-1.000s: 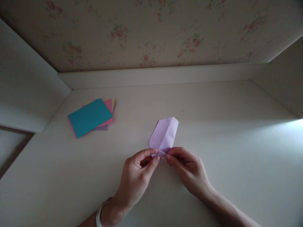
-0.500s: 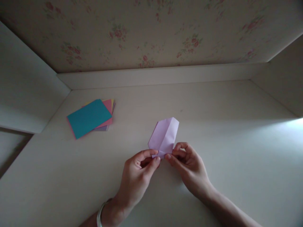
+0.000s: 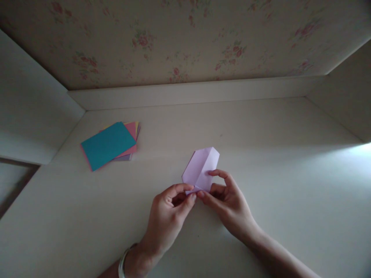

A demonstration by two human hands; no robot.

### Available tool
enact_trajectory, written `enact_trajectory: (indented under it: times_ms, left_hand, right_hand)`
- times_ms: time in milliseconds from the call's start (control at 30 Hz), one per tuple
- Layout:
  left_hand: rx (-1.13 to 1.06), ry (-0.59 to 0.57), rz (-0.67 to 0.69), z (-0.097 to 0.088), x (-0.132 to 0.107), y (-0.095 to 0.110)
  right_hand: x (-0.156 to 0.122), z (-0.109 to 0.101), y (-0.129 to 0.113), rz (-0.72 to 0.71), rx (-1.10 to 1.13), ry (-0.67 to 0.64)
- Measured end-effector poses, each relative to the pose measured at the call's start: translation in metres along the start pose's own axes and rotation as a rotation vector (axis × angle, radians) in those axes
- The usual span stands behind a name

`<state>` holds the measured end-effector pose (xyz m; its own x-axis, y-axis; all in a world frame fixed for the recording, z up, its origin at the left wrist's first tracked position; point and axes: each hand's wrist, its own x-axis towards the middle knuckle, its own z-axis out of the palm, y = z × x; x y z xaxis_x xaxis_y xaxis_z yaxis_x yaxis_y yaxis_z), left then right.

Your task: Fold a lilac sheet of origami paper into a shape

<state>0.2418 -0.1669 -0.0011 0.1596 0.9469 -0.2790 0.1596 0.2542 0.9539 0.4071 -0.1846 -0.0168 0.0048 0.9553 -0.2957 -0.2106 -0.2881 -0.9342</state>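
A piece of folded lilac paper (image 3: pixel 199 168) is held up between my hands, a crease running along its length and its corners folded in. My left hand (image 3: pixel 169 218) pinches its lower left edge between thumb and fingers. At the lower right edge, the thumb of my right hand (image 3: pixel 230 200) presses close to my left thumb. The right index finger is raised and bent, its tip against the paper's right face. A narrow fold shows along the bottom edge; the paper's underside is hidden.
A fanned stack of coloured paper (image 3: pixel 108 144), teal on top with pink, yellow and purple below, lies at the left on the white desk (image 3: pixel 275 173). White panels border the desk on both sides. Behind it rises a wall (image 3: pixel 185 42) with floral paper.
My right index finger has lifted from the bottom edge onto the paper's right face. My right thumb has slid left toward my left thumb. My left hand has stayed in place.
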Motion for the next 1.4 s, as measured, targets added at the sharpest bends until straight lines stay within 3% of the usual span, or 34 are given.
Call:
enact_trajectory:
  times_ms: [133, 333, 633, 800, 1000, 1267, 1400]
  left_hand:
    - [-0.014, -0.001, -0.001, 0.0, 0.0, 0.0]
    - [-0.012, 0.01, 0.034, 0.001, -0.001, 0.0]
    - [-0.027, 0.004, 0.028, 0.001, -0.002, 0.001]
    - [-0.049, 0.065, -0.025, -0.01, 0.005, -0.002]
    - [-0.221, 0.178, -0.089, -0.028, 0.015, -0.003]
    - [-0.185, 0.038, -0.061, -0.029, 0.011, 0.002]
    - [-0.267, 0.061, -0.046, -0.026, 0.01, 0.003]
  right_hand:
    - [-0.002, 0.0, 0.001, 0.02, 0.048, 0.023]
    - [-0.002, 0.002, 0.0, -0.062, 0.015, 0.095]
    - [-0.001, 0.001, -0.007, -0.019, 0.015, 0.112]
    - [0.002, -0.007, -0.006, -0.032, -0.049, 0.064]
    - [0.007, -0.018, -0.008, -0.148, 0.047, 0.221]
    - [0.007, -0.024, -0.008, -0.183, 0.145, 0.244]
    - [0.008, -0.024, -0.005, -0.167, 0.121, 0.236]
